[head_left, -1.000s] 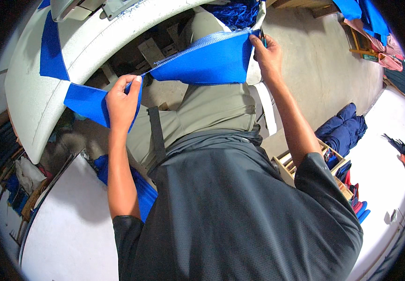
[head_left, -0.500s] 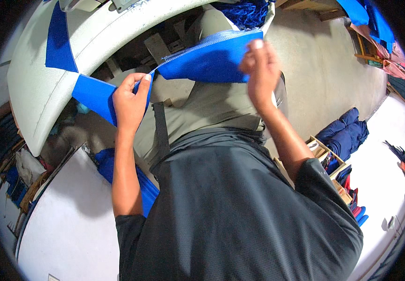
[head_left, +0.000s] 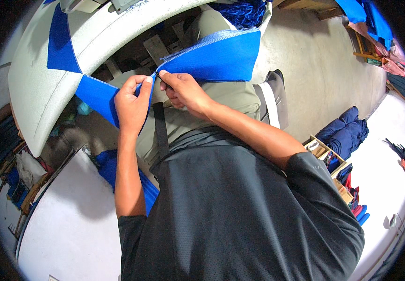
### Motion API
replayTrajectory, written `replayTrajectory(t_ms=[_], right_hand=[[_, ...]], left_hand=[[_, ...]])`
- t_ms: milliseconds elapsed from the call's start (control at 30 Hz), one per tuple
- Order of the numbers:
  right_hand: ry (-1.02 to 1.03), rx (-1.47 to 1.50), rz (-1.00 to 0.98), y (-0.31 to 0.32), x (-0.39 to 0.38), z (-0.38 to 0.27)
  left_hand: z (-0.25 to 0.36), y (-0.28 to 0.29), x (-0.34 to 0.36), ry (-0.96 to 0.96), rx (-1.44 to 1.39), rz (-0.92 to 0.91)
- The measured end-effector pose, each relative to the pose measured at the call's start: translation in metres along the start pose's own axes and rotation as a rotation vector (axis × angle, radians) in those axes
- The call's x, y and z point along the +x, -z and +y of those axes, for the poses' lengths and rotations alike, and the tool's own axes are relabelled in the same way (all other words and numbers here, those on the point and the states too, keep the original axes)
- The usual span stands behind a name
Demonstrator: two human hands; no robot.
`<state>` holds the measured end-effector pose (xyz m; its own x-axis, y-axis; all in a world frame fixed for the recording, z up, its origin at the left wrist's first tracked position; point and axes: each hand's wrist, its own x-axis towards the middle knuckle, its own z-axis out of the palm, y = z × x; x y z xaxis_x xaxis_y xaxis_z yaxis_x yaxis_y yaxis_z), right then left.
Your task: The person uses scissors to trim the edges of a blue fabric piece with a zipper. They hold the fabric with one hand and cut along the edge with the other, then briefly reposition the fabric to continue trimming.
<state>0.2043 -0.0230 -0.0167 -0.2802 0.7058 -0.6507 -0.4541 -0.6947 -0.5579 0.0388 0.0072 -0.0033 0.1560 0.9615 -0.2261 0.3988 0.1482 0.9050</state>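
Observation:
My left hand (head_left: 133,100) pinches a blue fabric piece (head_left: 95,96) at its stitched edge. A short twist of seam thread joins this piece to a wider blue fabric panel (head_left: 216,56), which lies over my lap with pale overlock stitching along its upper edge. Close beside the left fingertips, my right hand (head_left: 186,92) is closed at that join. A small dark tip shows between its thumb and fingers; the rest is hidden in the palm. Another blue fabric piece (head_left: 63,44) continues the chain up onto the pale curved table (head_left: 38,103).
Part of a grey machine (head_left: 120,4) stands at the top. Blue thread scraps (head_left: 244,14) fill a white bag beyond my knees. On the right are a wooden tray (head_left: 319,149), dark blue bundles (head_left: 345,133) and a white tabletop (head_left: 385,140). Another white surface (head_left: 71,210) is at lower left.
My right hand has come down and left from the right end of the blue panel to the join beside my left hand. The left hand has barely moved and keeps its pinch.

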Motion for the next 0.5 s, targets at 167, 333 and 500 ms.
replayTrajectory(t_ms=[167,333,500], right_hand=[[0.041,0.021,0.029,-0.001,0.006,0.004],[0.125,0.004,0.045,0.001,-0.01,0.011],[0.318,-0.187,0.081,-0.01,-0.019,0.01]], left_hand=[[0.002,0.0,-0.002,0.01,0.05,-0.01],[-0.001,0.001,-0.004,-0.021,-0.022,0.003],[0.008,-0.016,-0.005,-0.023,-0.165,0.002]])
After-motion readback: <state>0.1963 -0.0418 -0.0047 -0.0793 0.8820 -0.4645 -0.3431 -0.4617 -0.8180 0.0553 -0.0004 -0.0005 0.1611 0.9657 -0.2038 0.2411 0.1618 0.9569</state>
